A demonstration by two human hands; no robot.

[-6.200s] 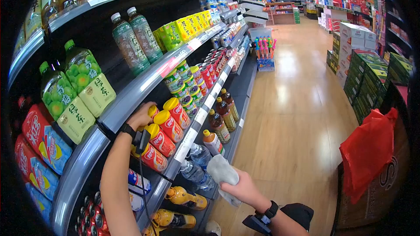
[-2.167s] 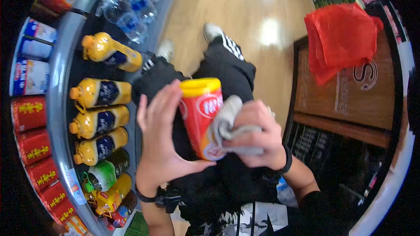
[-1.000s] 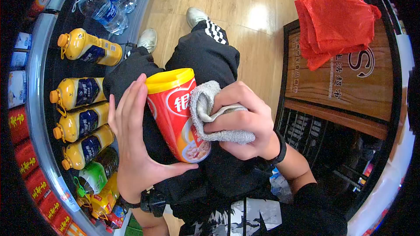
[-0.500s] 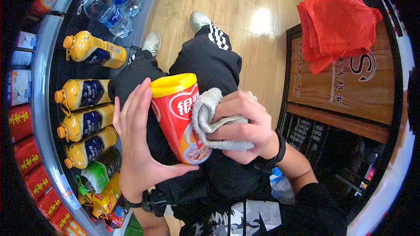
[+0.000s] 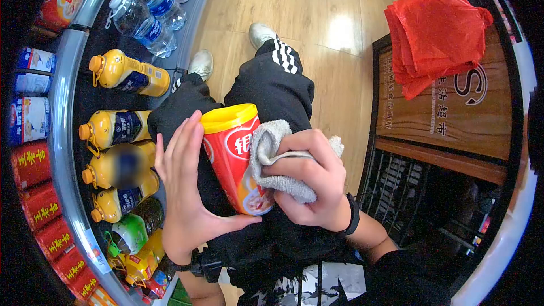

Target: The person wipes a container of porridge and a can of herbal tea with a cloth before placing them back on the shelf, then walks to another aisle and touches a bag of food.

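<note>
Red can (image 5: 235, 158) with a yellow lid sits tilted over the lap. On the left, yellow bottles (image 5: 127, 73) lie on the shelf. The left hand (image 5: 184, 192) cradles it, fingers straight along its side and thumb under the base. The right hand (image 5: 309, 184) has its fingers bunched around a grey cloth (image 5: 272, 153) pressed against it.

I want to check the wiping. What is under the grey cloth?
The cloth lies against the side of the red can, pressed there by the right hand; the left hand holds the can. The can's surface beneath the cloth is hidden.
</note>
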